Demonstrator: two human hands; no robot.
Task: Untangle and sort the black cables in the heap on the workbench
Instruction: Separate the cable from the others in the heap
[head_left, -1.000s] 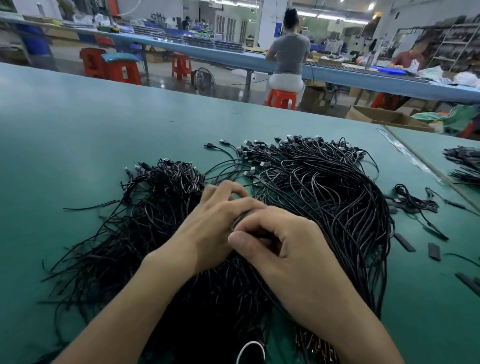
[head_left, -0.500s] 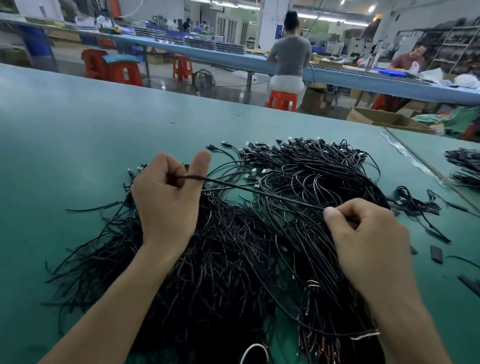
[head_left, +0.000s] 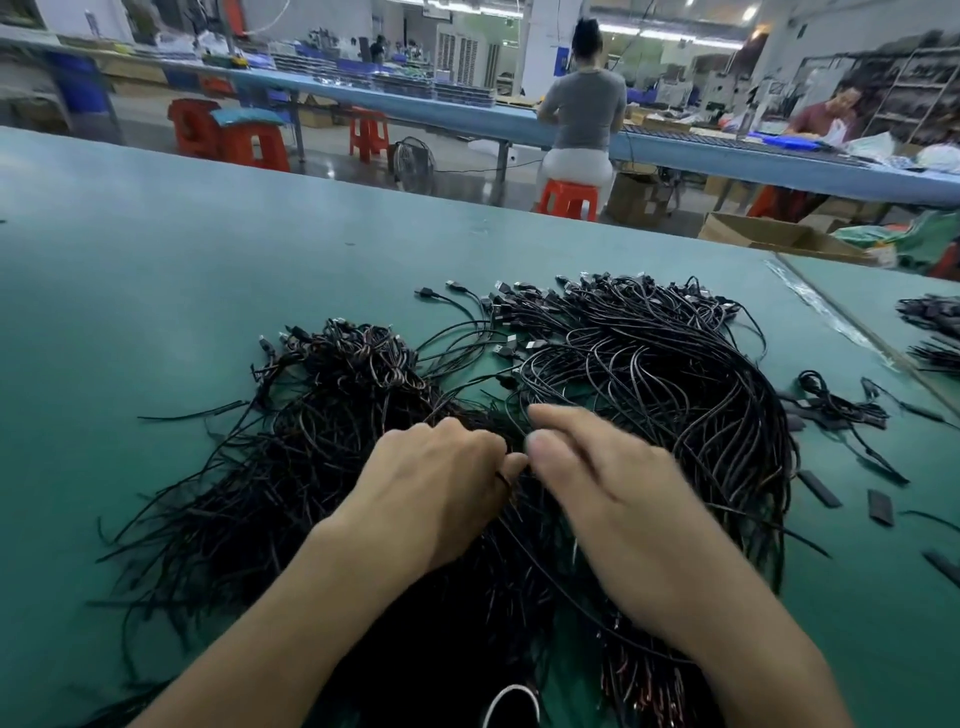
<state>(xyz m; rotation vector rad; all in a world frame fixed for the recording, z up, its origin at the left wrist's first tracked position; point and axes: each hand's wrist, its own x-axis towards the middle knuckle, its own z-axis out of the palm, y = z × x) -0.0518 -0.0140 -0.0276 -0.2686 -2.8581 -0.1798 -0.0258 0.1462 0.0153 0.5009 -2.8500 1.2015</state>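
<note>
Head view, near to far. White loop (head_left: 511, 706) at the bottom edge, partly cut off. Left hand (head_left: 436, 488) rests on the middle of the heap of black cables (head_left: 649, 389), fingers curled, thumb and fingers pinching one cable strand (head_left: 503, 480). Right hand (head_left: 613, 493) just beside it, thumb tip close to the left thumb, forefinger stretched over the cables; blurred, grip cannot be told. Heap lies spread on the green workbench (head_left: 156, 286), plug ends at its far side. Small tangle (head_left: 841, 410) and flat black pieces (head_left: 880, 506) to the right. Beyond, a person (head_left: 582, 104) sits on an orange stool (head_left: 569, 197).
</note>
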